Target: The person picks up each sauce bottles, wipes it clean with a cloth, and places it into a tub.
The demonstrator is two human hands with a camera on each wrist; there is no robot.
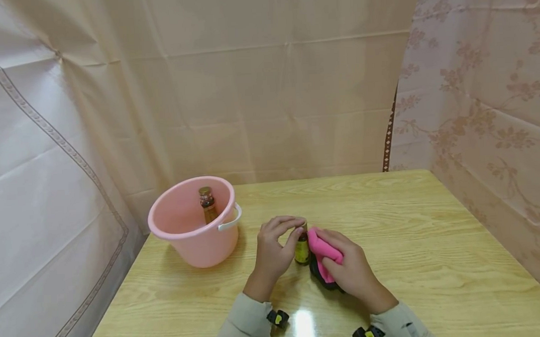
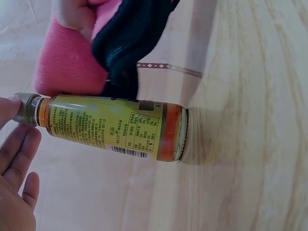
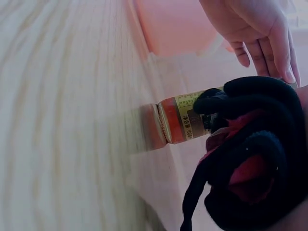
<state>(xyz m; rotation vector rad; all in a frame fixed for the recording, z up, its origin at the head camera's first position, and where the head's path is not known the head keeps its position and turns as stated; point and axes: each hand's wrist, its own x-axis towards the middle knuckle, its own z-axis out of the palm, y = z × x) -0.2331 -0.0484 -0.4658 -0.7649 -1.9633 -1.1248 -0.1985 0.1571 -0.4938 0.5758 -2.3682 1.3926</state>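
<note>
Beige and floral curtains (image 1: 248, 89) hang behind a pale wood-grain desk (image 1: 413, 227). Left of the frame's centre, a pink bucket (image 1: 205, 249) contains a brown bottle (image 1: 209, 206) with a gold cap. Below centre, a small yellow-labelled bottle (image 1: 302, 251) stands on the desk. The work looks partway through: one bottle is already in the bucket, while this one remains outside, a cloth against its side; how much wiping is left cannot be told. The left hand (image 1: 275, 248) pinches the bottle's cap between thumb and fingers. The right hand (image 1: 353, 265) grips the bunched pink-and-black cloth (image 1: 320, 249), fingers curled round it.
</note>
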